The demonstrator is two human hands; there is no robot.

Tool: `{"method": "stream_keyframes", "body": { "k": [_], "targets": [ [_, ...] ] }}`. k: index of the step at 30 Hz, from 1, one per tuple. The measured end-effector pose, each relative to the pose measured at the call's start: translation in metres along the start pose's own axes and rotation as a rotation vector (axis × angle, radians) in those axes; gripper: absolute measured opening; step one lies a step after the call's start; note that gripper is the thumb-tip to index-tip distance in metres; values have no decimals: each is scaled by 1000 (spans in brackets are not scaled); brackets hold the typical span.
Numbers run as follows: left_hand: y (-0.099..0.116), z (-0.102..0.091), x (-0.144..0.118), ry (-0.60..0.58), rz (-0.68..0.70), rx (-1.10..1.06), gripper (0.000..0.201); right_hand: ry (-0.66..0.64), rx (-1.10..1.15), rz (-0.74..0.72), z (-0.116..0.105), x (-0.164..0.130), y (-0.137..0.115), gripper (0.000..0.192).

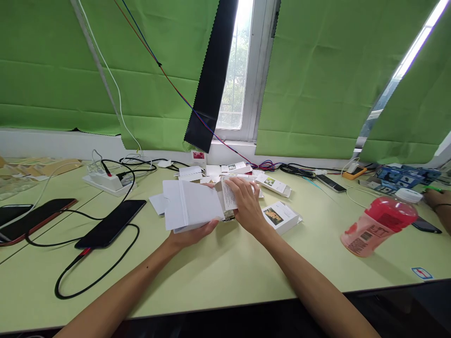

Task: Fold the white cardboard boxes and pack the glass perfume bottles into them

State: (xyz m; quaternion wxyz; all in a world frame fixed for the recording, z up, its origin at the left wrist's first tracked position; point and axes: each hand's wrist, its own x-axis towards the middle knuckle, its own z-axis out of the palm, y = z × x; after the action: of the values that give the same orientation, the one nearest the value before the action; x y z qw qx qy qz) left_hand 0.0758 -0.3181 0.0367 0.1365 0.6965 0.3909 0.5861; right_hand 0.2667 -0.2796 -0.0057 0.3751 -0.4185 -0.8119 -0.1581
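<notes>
My left hand (195, 233) is wrapped from below around a white cardboard piece (193, 204), perhaps a box, with flat white faces and a raised strip down one side. Only the thumb and part of the palm show. My right hand (246, 202) grips a small white printed carton (229, 195) at the right end of the white piece, its fingers bent over the top. The two pieces touch or overlap; whether one is inside the other, I cannot tell. A white carton with a food picture (280, 217) lies just right of my right wrist.
Several small cartons (273, 184) lie behind my hands. On the left are a phone (111, 223) with a black cable and a power strip (109, 182). A pink drink bottle (380, 223) leans at right, near another person's hand (439, 202).
</notes>
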Motion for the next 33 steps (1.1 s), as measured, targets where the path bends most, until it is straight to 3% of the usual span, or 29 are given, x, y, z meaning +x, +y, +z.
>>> {"method": "stream_keyframes", "body": {
  "k": [6, 21, 33],
  "targets": [
    [-8, -3, -7, -110, -78, -89, 62, 3, -3, -3, 1, -1, 1, 87],
    [-35, 0, -7, 0, -206, -331, 59, -14, 51, -72, -2, 0, 0, 86],
    [-17, -1, -4, -68, -133, -75, 61, 48, 76, -84, -1, 0, -2, 70]
  ]
}}
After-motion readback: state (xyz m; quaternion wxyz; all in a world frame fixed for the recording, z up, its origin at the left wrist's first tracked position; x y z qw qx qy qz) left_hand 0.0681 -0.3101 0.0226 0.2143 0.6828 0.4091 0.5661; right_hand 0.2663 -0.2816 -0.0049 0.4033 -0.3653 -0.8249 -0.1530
